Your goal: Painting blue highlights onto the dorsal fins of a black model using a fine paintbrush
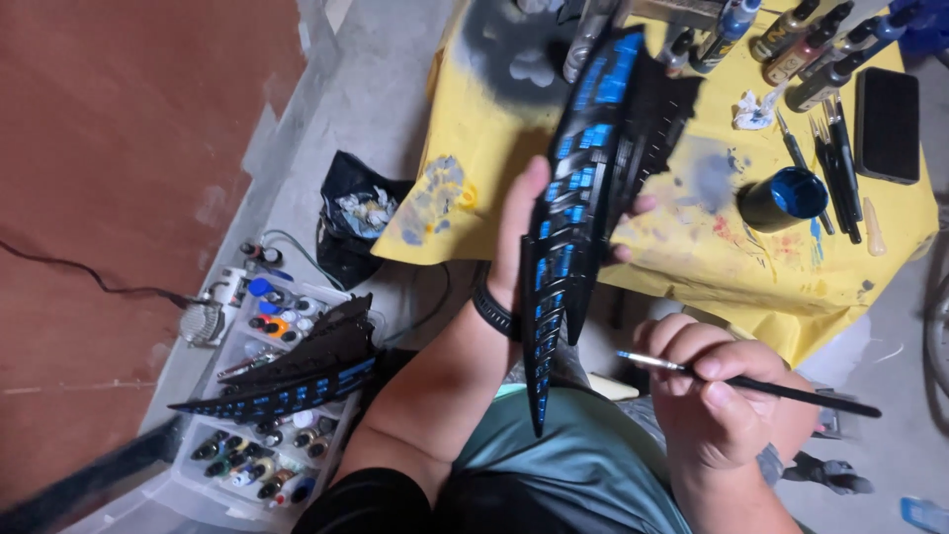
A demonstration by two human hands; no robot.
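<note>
Head view: left hand [534, 232] grips a long black spiked wing-like model piece [578, 198] with blue panels, thumb on the near face, fingers wrapped round the back edge, held in the air over the near edge of the yellow-covered table [474, 129]. Right hand [707, 391] is pinched shut on a thin paintbrush [751, 381], bristle tip pointing toward the piece's lower spike, not touching it.

The piece looks light and stiff, probably plastic, with thin pointed tips likely to snap (blue paint may be wet, cannot tell). Best held mid-body on the black rib, off the blue panels and spikes.

A second matching piece [297, 376] lies across a clear tray of paint bottles [247, 465] on the floor. A blue paint pot [786, 196], spare brushes [835, 163] and a black phone [887, 124] sit near the table's right edge.
</note>
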